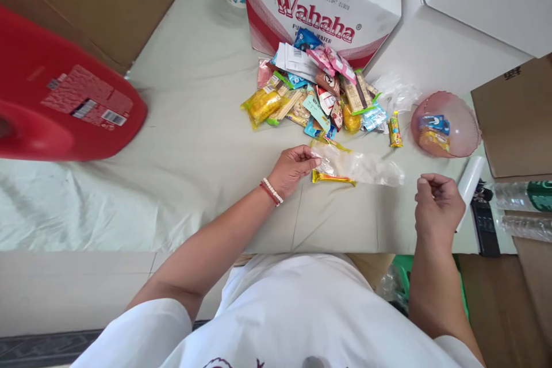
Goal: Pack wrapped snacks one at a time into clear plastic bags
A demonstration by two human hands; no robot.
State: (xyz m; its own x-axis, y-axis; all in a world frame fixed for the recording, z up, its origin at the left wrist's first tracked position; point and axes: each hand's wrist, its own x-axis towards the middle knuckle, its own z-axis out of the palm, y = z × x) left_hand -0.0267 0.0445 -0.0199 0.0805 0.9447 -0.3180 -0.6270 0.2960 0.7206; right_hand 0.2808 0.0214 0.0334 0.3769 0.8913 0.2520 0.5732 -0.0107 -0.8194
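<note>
1. Count first: one plastic bag [373, 169], one bowl [469, 126] with two packets visible in it, two bottles [513, 195] and one red jug [73, 109]. The snack pile [297, 103] is too jumbled to count, sorry.
2. The bag's thin, clear and crinkly, kinda long and narrow. Yellow wrapping [334, 178] pokes out along its far and near edges; can't tell if that's one packet or two. Bowl's round, pink and see-through, bottles are clear, jug looks like smooth plastic.
3. Bag sits mid-desk [194, 126], just on the near side of the pile. Long axis runs left to right, loose end pointing right and slightly near.
4. Hands: left hand [293, 169] has the bag's left end pinched between thumb and fingers. Right hand [440, 204] is curled up just past the loose end, not touching it; can't tell if anything's inside.
</note>
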